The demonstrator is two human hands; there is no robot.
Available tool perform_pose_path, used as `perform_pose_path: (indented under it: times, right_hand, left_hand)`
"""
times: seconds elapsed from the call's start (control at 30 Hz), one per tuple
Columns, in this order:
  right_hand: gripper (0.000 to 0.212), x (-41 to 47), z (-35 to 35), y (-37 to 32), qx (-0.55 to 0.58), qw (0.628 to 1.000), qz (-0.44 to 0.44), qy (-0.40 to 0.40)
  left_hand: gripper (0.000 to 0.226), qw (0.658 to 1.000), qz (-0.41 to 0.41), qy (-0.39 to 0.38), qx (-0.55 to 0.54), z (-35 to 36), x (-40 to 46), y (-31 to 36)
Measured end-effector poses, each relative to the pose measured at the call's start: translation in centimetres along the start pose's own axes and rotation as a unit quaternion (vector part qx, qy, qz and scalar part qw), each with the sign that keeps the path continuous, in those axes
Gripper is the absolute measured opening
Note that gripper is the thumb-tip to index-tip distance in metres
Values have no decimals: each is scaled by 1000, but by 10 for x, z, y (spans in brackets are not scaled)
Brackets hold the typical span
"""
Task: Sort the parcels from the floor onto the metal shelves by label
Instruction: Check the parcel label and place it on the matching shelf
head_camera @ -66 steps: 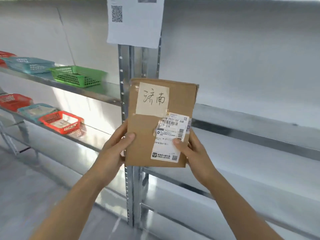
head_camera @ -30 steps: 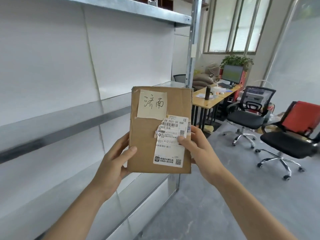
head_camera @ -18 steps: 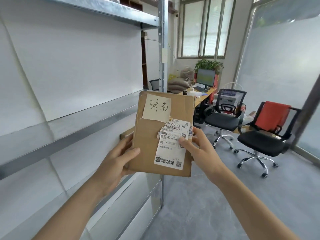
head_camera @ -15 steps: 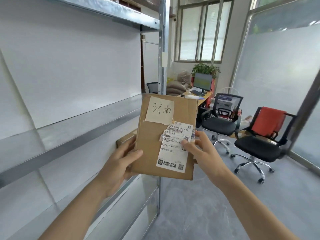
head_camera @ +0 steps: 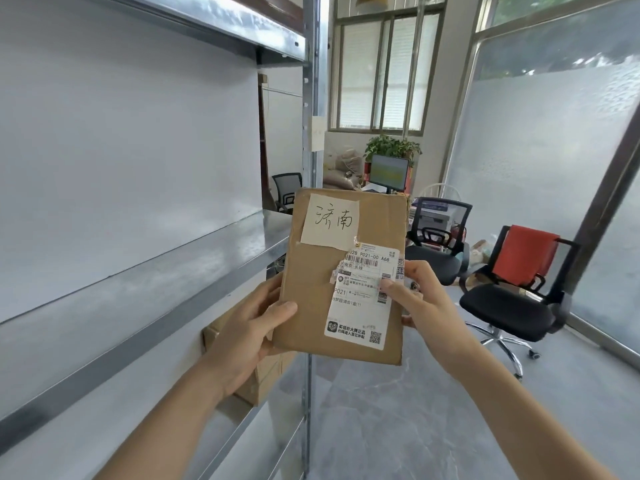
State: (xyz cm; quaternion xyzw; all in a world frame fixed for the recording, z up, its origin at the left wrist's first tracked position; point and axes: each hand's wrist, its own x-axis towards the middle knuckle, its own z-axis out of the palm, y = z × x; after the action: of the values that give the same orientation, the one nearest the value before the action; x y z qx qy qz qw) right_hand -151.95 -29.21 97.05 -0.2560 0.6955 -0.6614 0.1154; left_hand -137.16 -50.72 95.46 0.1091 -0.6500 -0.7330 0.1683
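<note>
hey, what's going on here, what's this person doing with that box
A person is holding a flat cardboard parcel upright in front of them, left hand on its left edge and right hand on its right edge. The parcel carries a handwritten note and a printed shipping label, both facing the camera. Metal shelves stand just to the left, with another cardboard box on a lower shelf. The parcel has not been shelved yet.

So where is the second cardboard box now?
In the head view, the second box sits on a lower shelf, left of centre, behind the left hand and the held parcel.
</note>
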Motion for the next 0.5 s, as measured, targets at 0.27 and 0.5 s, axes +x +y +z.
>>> perform_pose_path:
  times: [0.27, 0.5]
  right_hand:
    - [26, 89, -30, 10, 47, 997, -59, -14]
    - [79, 195, -81, -23, 24, 982, -96, -158]
  left_hand:
    - [56, 994, 48, 30, 89, 17, 53, 12]
    - [100, 977, 75, 27, 199, 24, 92, 33]
